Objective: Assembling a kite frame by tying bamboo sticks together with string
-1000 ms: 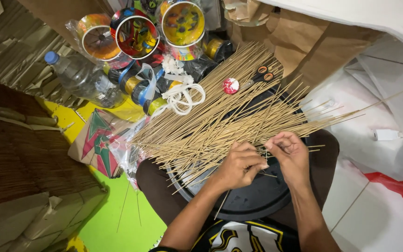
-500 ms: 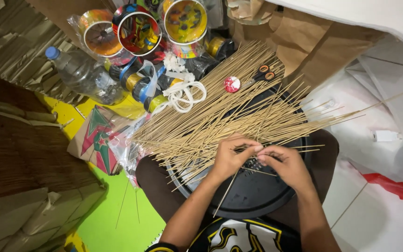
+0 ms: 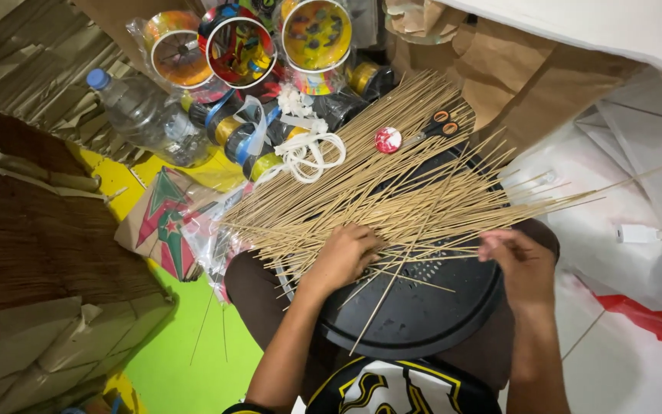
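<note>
From the head camera, a round black tray (image 3: 415, 322) rested on the person's lap, its perforated middle and smooth rim bare toward the body, while its far half lay under a fanned heap of thin pale bamboo sticks (image 3: 392, 184), far too many to count, their tips running out past the rim to the right over white sheeting (image 3: 637, 184) and to the left over a crinkled clear plastic bag (image 3: 208, 238). The left hand (image 3: 344, 257) lay on the near edge of the heap with fingers curled down onto the sticks; whether it had closed on any could not be told. The right hand (image 3: 522, 257), well apart from it at the tray's right rim, pinched the ends of a few sticks between thumb and fingertips. One loose stick (image 3: 381, 307) slanted alone across the bare tray. Open room lay mostly to the right and on the green mat (image 3: 193, 360) at the left; the far side was crowded. There stood three round, brightly painted discs (image 3: 237, 46), one clear plastic bottle (image 3: 143, 115) with a blue cap lying on its side, a coil of white cord (image 3: 312, 153), several tape rolls (image 3: 231, 130), one pair of orange-handled scissors (image 3: 434, 126) and a small red and white round piece (image 3: 388, 140). Brown paper (image 3: 522, 77) was crumpled behind, and woven brown matting (image 3: 32, 230) filled the left edge.
</note>
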